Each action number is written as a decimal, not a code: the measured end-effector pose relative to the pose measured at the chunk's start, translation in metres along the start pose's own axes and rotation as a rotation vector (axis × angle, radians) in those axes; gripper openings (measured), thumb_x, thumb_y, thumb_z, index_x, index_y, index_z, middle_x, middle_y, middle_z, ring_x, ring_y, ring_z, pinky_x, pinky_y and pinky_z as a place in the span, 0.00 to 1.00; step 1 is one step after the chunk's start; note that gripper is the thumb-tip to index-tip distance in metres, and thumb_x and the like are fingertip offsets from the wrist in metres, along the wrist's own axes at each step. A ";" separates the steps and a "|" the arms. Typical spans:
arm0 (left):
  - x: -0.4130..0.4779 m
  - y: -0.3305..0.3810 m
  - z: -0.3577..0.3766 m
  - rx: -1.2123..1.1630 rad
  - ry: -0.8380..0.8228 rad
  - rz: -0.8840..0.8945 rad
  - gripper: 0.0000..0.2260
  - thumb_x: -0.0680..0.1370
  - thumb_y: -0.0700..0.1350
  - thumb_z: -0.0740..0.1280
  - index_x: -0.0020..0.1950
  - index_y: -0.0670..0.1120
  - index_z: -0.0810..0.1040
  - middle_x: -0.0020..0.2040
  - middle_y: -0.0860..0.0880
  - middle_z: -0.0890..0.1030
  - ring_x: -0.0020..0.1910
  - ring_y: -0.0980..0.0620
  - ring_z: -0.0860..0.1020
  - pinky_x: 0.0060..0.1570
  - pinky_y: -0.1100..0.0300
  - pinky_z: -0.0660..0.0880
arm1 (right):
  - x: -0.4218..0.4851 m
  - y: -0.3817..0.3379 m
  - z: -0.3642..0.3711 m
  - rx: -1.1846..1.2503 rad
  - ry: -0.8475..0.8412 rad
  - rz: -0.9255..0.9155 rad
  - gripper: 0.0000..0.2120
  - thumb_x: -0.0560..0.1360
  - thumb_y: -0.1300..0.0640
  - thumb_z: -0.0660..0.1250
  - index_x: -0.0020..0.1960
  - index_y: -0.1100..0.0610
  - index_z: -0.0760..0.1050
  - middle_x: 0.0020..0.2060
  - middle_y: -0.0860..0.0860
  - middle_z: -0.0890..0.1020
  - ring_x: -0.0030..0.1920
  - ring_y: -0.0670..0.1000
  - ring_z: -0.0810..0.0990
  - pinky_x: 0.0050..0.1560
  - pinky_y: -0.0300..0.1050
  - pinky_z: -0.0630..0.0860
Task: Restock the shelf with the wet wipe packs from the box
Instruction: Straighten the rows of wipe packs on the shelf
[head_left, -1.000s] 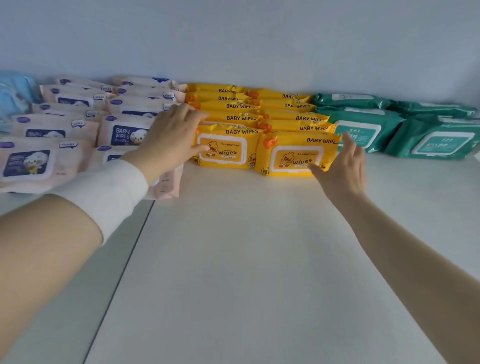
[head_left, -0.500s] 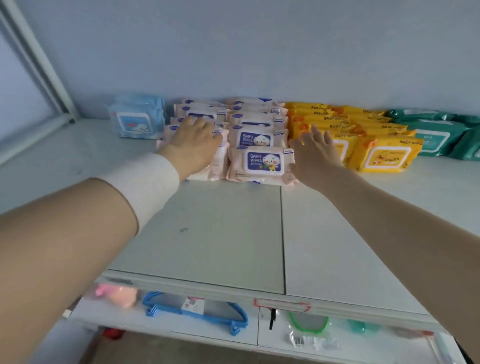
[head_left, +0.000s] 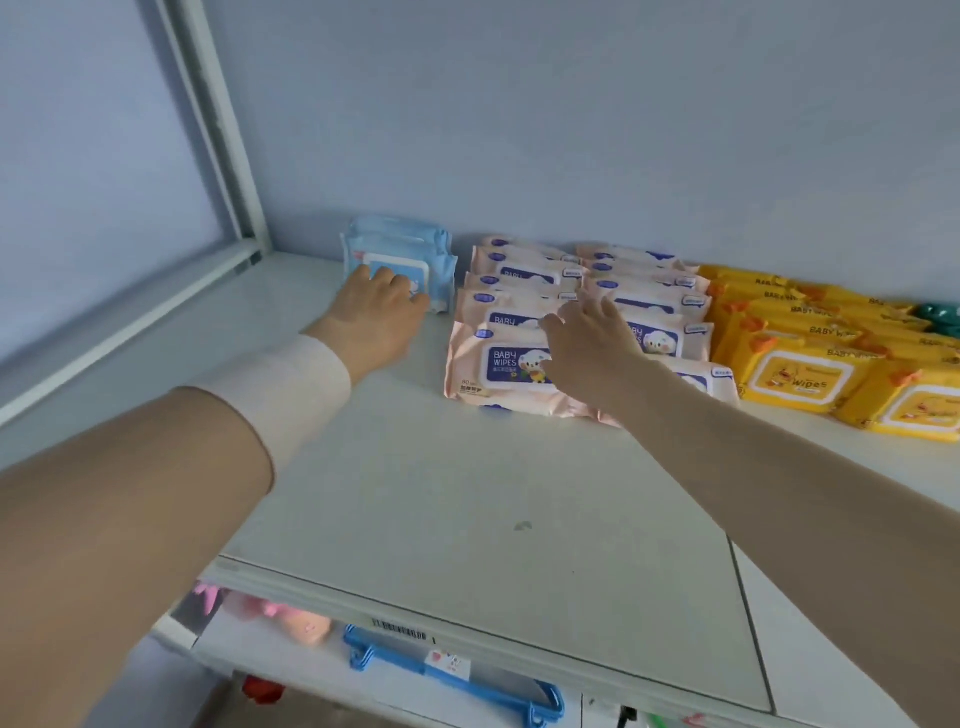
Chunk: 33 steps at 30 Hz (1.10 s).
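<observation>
The blue packs (head_left: 400, 244) are touched by the relaxed left hand (head_left: 382, 312), while the pink packs (head_left: 498, 364) are overhung by the spread right hand (head_left: 592, 348).

Blue pack (head_left: 400, 249) label partly covered by left hand (head_left: 374, 312). Front pink packs (head_left: 498, 364) partly hidden by right hand (head_left: 592, 348). Green packs (head_left: 940, 314) cut off by frame edge. Pink item (head_left: 291, 618) under shelf (head_left: 467, 493) front edge blurred.

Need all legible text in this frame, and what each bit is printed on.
"BABY WIPES": on the front pink pack, blue panel.
"Wipes": on the front yellow pack, lid label.
"BABY WIPES": on the top edge of the yellow pack behind it.
Too blurred or small to read: the blue pack label, the barcode sticker on the shelf edge, and the pink pack's small print.
</observation>
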<state>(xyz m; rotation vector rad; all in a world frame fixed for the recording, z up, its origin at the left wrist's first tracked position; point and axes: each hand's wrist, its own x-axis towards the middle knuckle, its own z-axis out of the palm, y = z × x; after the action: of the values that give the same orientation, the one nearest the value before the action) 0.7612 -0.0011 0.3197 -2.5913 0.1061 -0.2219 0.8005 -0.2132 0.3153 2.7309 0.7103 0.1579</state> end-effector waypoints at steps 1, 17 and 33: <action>0.002 -0.010 0.007 -0.027 -0.002 -0.016 0.16 0.77 0.44 0.61 0.64 0.42 0.68 0.62 0.40 0.73 0.62 0.43 0.71 0.57 0.53 0.65 | 0.011 -0.007 -0.002 0.010 0.001 -0.008 0.23 0.79 0.50 0.58 0.70 0.58 0.63 0.70 0.60 0.65 0.74 0.61 0.56 0.73 0.57 0.54; 0.099 -0.126 0.165 -0.674 -0.141 -0.201 0.31 0.72 0.57 0.68 0.69 0.42 0.64 0.66 0.39 0.70 0.65 0.39 0.70 0.61 0.49 0.68 | 0.159 -0.111 0.019 0.415 0.042 0.287 0.21 0.76 0.51 0.62 0.65 0.60 0.67 0.63 0.58 0.71 0.64 0.59 0.69 0.63 0.50 0.66; 0.187 -0.132 0.226 -1.705 -0.089 -0.027 0.32 0.64 0.41 0.78 0.63 0.42 0.67 0.59 0.51 0.78 0.56 0.57 0.77 0.56 0.64 0.75 | 0.224 -0.109 0.039 0.488 0.166 0.515 0.36 0.68 0.43 0.72 0.69 0.58 0.64 0.66 0.58 0.70 0.66 0.60 0.66 0.64 0.52 0.63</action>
<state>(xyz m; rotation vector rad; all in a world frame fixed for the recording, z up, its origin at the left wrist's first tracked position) 0.9893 0.2037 0.2224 -4.2852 0.3370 0.0509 0.9526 -0.0236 0.2486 3.3516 0.0589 0.3717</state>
